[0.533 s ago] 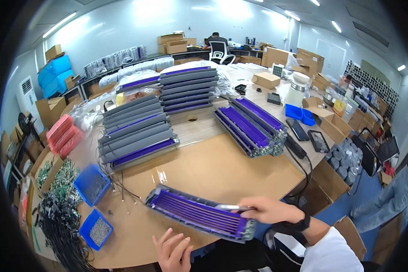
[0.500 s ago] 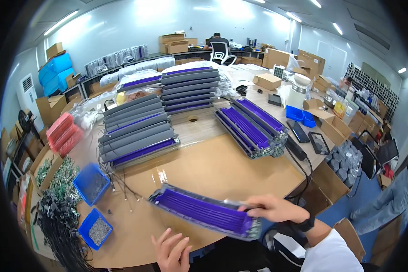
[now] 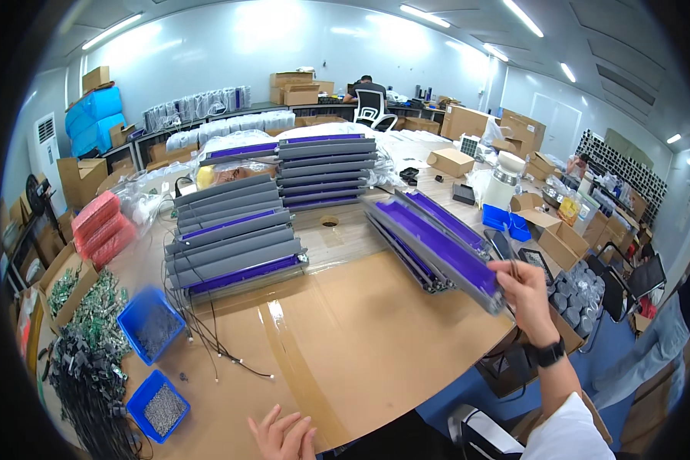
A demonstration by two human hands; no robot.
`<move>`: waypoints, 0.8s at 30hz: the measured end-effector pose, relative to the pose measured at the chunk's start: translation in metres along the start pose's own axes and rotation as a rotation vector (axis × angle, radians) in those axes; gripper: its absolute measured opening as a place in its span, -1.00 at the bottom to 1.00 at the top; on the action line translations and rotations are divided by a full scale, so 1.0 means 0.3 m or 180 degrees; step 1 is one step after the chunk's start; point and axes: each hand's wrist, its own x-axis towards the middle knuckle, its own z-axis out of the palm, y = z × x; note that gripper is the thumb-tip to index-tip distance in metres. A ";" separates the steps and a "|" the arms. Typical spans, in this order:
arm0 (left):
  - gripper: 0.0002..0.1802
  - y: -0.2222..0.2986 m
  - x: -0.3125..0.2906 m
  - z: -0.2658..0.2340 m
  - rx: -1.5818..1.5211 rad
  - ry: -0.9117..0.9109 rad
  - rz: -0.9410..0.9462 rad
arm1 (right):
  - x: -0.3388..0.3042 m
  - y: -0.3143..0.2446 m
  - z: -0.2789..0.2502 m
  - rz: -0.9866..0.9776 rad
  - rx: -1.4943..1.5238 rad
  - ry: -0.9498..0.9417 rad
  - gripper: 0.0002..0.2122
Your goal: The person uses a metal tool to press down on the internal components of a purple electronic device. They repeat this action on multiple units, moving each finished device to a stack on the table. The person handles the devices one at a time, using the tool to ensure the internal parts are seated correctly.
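Observation:
My right hand (image 3: 525,295), with a dark watch on the wrist, grips the near end of a long grey trough-shaped panel (image 3: 437,241) with a purple inner face. This panel lies over the right-hand pile of similar panels (image 3: 410,268); whether it rests on them I cannot tell. My left hand (image 3: 282,438) is low by the table's front edge, fingers spread and holding nothing. Left of centre, grey and purple panels (image 3: 234,238) lie stacked in rows, thin dark cables trailing from their left ends. A second stack (image 3: 326,170) stands behind them.
Two blue bins (image 3: 155,399) (image 3: 149,326) of small parts stand at the left, beside black cables (image 3: 92,391) and green circuit boards (image 3: 100,314). Cardboard (image 3: 345,330) covers the near table. A white bottle (image 3: 502,180) and blue trays (image 3: 506,221) stand far right. Someone sits at the back.
My right hand has carried the panel from the near table up and right, over the right-hand pile. My left hand stays low and open, slightly lower than before.

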 end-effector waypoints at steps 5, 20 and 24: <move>-0.84 0.003 0.002 0.005 0.0069 0.0006 0.0052 | 0.249 0.177 0.029 -0.0704 -0.1058 0.0275 -0.83; -0.79 -0.004 -0.011 0.019 0.0331 0.0045 -0.0061 | 0.215 -0.109 0.615 -0.2385 -0.1895 -0.0870 -0.81; -0.77 -0.008 -0.007 0.026 0.0234 0.0069 -0.0032 | 0.317 -0.078 0.940 -0.2696 -0.2075 -0.1248 -0.84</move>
